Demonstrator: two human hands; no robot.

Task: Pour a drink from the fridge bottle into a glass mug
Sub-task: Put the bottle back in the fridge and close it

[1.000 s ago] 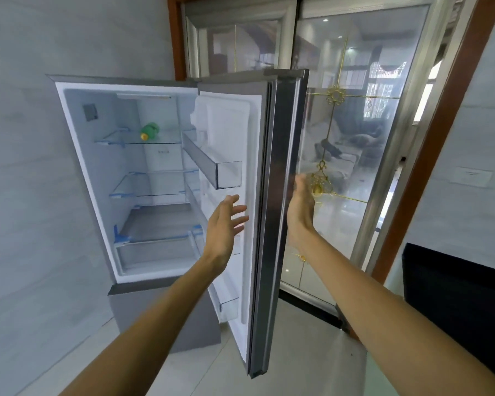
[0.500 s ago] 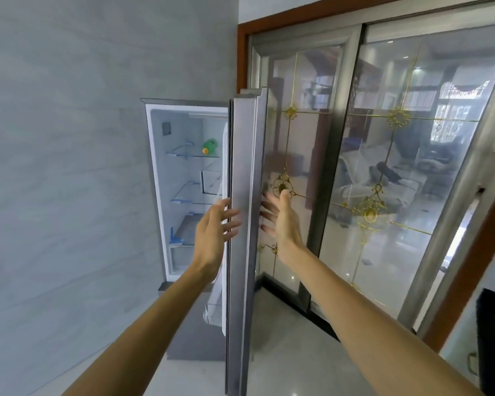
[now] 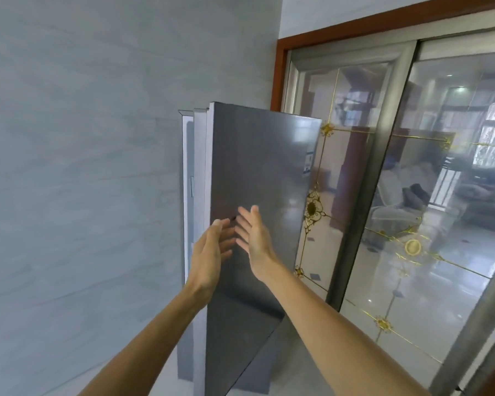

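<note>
Both hands reach toward a fridge door (image 3: 257, 167), the left hand (image 3: 209, 252) at its free edge and the right hand (image 3: 255, 238) before its outer face — each grip spread flat and holding nothing; contact with the metal is unclear. Placed so, they seem ready to swing the door, which stands angled off the fridge cabinet (image 3: 187, 167) with a thin white strip of interior showing — the bottle, presumably inside, is out of sight, and no glass mug is in view.
</note>
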